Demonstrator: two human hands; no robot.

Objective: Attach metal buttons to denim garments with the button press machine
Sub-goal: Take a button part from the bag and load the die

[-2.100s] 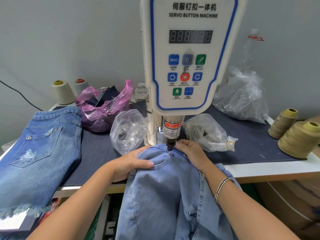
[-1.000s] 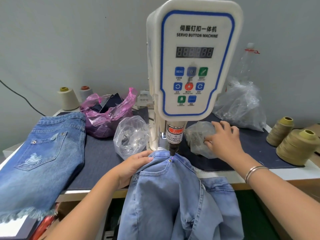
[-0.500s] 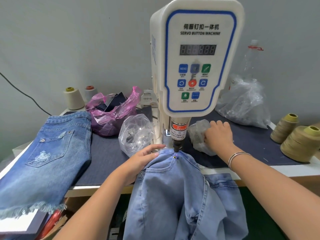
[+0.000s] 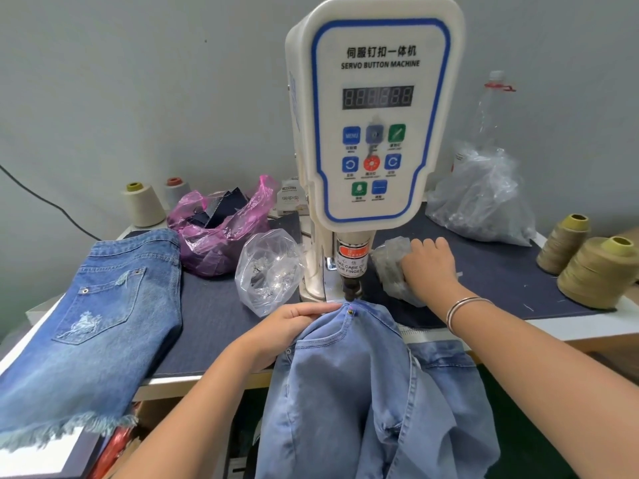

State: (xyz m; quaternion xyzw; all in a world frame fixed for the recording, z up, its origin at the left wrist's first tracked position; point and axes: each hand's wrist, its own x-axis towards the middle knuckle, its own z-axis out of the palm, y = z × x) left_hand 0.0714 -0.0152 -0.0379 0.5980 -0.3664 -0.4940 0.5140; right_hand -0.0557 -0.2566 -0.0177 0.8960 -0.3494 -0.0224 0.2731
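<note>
1. Table [image 4: 214, 305], dk blue cloth top; carries everything below.
2. Button press machine [image 4: 377, 115], white w/ blue trim, 12 o'clock of view; punch tip just above the garment edge.
3. Light denim garment [image 4: 363, 392], 6 o'clock, draped off the table's front edge; waistband corner under the punch, small metal stud [image 4: 351, 308] showing there.
4. Dark denim shorts [image 4: 103, 323], 9 o'clock, flat on table, frayed hem overhanging.
5. Pink bag [image 4: 221, 229] of scraps, 11 o'clock; large clear bag [image 4: 480, 202], 2 o'clock.
6. Clear bag [image 4: 268, 267] w/ small metal parts, just left of the machine column.
7. Thread cones: olive pair [image 4: 594, 271] at 3 o'clock, cream one [image 4: 143, 205] at 10 o'clock.
8. Left hand [image 4: 294, 326]: fingers straight, pressing the waistband flat, tips very near the punch.
9. Right hand [image 4: 428, 267]: at 2 o'clock of the punch, curled over a small crumpled bag [image 4: 390, 264]; fingertips hidden, can't tell if it has a button yet.

Risks (judged): 
- Left fingertips sit close to the punch; pinch if the press fires before they draw back.
- One-handed hold: garment weight hanging off the edge could drag the mark off-centre, so the button lands crooked.
- Blind fishing in the bag may bring up two pcs or none.
</note>
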